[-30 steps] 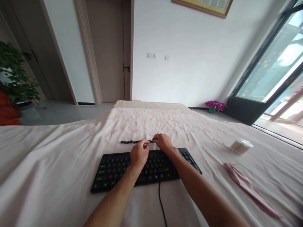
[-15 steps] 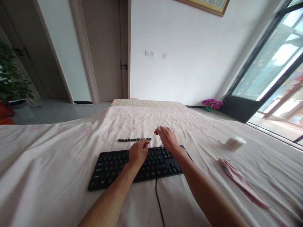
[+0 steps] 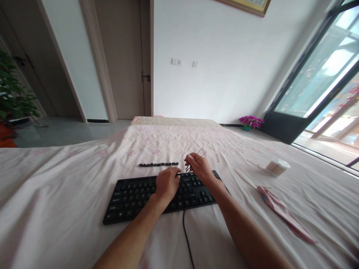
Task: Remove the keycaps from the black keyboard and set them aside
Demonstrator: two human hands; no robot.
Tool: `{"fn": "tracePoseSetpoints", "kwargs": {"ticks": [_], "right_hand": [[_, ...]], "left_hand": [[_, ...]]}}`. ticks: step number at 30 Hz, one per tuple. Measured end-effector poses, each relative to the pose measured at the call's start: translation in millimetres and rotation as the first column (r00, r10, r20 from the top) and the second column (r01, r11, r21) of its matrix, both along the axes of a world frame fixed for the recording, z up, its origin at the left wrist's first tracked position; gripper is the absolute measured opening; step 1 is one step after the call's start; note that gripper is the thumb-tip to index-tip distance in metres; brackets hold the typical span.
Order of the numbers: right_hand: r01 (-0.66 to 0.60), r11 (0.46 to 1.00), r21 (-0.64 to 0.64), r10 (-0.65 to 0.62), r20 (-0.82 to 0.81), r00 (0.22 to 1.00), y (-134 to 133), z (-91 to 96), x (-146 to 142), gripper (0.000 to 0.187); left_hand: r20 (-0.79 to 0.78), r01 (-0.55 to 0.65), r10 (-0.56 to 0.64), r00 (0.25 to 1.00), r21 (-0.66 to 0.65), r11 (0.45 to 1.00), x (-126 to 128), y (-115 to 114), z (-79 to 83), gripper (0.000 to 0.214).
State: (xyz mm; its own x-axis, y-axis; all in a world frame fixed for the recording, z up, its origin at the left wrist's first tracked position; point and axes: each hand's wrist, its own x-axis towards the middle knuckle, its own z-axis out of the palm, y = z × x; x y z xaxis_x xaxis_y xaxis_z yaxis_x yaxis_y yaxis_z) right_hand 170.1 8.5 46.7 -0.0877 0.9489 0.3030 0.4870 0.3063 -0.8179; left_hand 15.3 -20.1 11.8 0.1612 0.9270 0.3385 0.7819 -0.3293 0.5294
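Keyboard (image 3: 187,191) lies on the flowered cloth (image 3: 70,194) beneath your hands. Your left hand (image 3: 167,183) is over its far middle, the fingers bent close together; whether they grip anything cannot be told. Your right hand (image 3: 201,167), above the far edge, has its fingers clamped on a thin wire tool (image 3: 188,168). Beyond the keyboard you have a row of small black keycaps (image 3: 158,164); a clear tub (image 3: 277,167) sits well to your right.

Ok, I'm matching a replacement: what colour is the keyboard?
The keyboard is black, shown best in the head view.
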Motion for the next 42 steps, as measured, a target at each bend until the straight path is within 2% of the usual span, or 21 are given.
{"fn": "tracePoseSetpoints", "kwargs": {"ticks": [8,13,21,25,29,38,42], "right_hand": [[-0.013,0.999,0.039,0.007,0.155,0.988,-5.5,-5.1,-6.7,0.032],[-0.028,0.996,0.086,0.006,0.243,0.97,-7.4,-5.4,-9.8,0.023],[-0.024,0.99,0.141,-0.022,0.321,0.947,-2.9,-6.4,-11.1,0.02],[-0.009,0.988,0.154,-0.047,0.363,0.931,0.0,-7.7,-13.0,0.02],[0.035,0.985,0.167,-0.091,0.339,0.936,0.6,-11.4,-14.2,0.021],[0.096,0.962,0.256,-0.183,0.342,0.922,-0.9,-22.9,-18.3,0.025],[0.121,0.942,0.313,-0.227,0.329,0.917,-4.0,-25.2,-19.8,0.028]], "left_hand": [[0.045,-0.016,0.02,0.999,-0.089,0.996,1.9,-1.1,0.6,0.023],[0.034,-0.032,0.035,0.999,-0.079,0.996,4.2,-0.7,-0.2,0.023],[0.05,-0.029,0.033,0.998,-0.076,0.997,8.4,4.9,-3.1,0.021],[0.032,-0.061,0.066,0.997,-0.132,0.989,11.7,8.5,-0.5,0.017],[0.007,-0.074,0.077,0.997,-0.158,0.985,14.3,10.3,2.3,0.015],[-0.038,-0.056,0.053,0.998,-0.096,0.994,16.6,6.1,8.1,0.014],[-0.007,-0.008,0.008,1.0,-0.007,1.0,16.4,3.8,8.4,0.015]]}}
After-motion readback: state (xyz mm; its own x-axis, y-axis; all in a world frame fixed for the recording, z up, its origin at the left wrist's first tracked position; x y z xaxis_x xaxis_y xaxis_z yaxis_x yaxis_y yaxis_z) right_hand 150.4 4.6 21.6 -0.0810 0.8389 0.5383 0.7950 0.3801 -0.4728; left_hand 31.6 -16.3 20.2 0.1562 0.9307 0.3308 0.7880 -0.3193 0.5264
